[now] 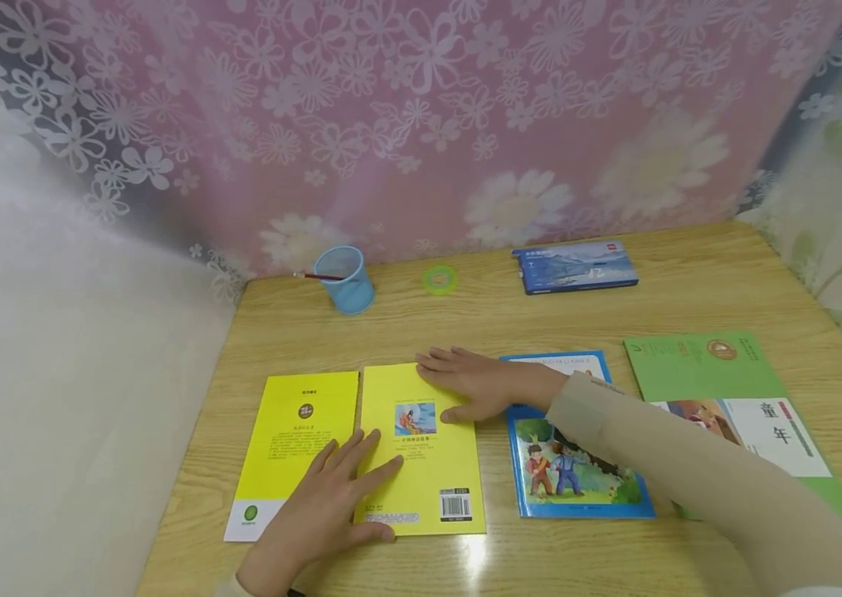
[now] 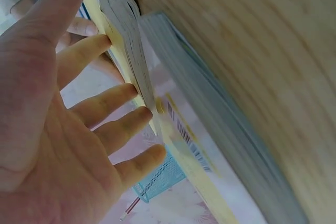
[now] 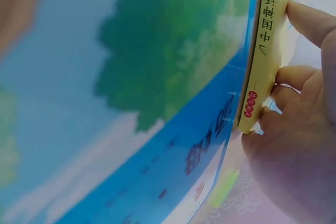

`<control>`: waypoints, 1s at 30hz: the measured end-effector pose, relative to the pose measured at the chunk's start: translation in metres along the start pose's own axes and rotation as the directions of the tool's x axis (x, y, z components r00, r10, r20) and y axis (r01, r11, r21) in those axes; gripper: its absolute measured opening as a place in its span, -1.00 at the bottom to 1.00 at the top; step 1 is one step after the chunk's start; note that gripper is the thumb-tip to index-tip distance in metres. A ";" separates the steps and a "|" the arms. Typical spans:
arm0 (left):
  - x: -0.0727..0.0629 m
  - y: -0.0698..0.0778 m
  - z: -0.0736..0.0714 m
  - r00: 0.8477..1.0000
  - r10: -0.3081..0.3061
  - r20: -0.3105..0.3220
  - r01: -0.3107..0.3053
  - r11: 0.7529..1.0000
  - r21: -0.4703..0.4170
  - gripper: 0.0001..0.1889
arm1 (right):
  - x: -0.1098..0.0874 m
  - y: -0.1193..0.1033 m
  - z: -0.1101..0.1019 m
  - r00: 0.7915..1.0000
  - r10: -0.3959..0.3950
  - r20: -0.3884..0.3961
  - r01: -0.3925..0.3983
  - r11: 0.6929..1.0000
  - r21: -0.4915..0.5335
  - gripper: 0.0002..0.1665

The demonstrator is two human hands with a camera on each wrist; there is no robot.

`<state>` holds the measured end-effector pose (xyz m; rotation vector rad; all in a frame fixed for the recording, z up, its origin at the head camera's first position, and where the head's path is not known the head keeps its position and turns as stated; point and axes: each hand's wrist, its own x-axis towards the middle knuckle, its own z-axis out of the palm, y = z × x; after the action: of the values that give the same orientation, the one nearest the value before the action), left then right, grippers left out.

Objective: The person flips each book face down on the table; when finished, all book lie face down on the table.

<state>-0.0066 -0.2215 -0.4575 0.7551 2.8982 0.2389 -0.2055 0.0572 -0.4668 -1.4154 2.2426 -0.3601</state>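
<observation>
A yellow book (image 1: 454, 464) lies back cover up on the table, with a small picture and a barcode. My left hand (image 1: 319, 506) spreads its fingers over its left edge and lower left corner. On its upper right part rests my right hand (image 1: 474, 383), fingers extended. The right wrist view shows those fingertips along the top of the yellow spine (image 3: 265, 40). Just left lies a second yellow book (image 1: 282, 473) with a white lower band, partly under my left hand. A blue-bordered picture book (image 1: 577, 489) lies to the right, partly covered by my right forearm.
A green and white book (image 1: 700, 373) lies far right, partly behind my right sleeve. Along the back stand a blue mesh pen cup (image 1: 353, 294) holding a pencil (image 1: 322, 276), a green ring-shaped item (image 1: 440, 280) and a blue box (image 1: 577, 269). A flowered curtain (image 1: 406, 166) hangs behind the table.
</observation>
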 end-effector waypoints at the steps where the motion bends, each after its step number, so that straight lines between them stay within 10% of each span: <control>1: 0.000 0.001 0.000 1.000 -0.005 -0.002 0.005 1.000 0.002 -0.05 | 0.001 0.001 0.000 1.000 0.002 -0.001 -0.002 1.000 -0.001 0.02; 15: 0.010 0.005 -0.002 0.996 0.032 -0.085 -0.026 0.997 0.069 -0.21 | -0.023 0.002 -0.006 0.982 0.117 -0.149 -0.091 0.982 0.168 -0.32; 30: 0.055 0.044 -0.007 0.935 0.159 -0.317 -0.135 0.986 0.096 -0.57 | -0.119 0.041 -0.022 0.948 0.218 -0.233 -0.175 0.966 0.191 -0.46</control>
<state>-0.0345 -0.1576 -0.4476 1.0378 3.1744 0.3005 -0.2052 0.1817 -0.4371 -1.0984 2.4633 -0.6779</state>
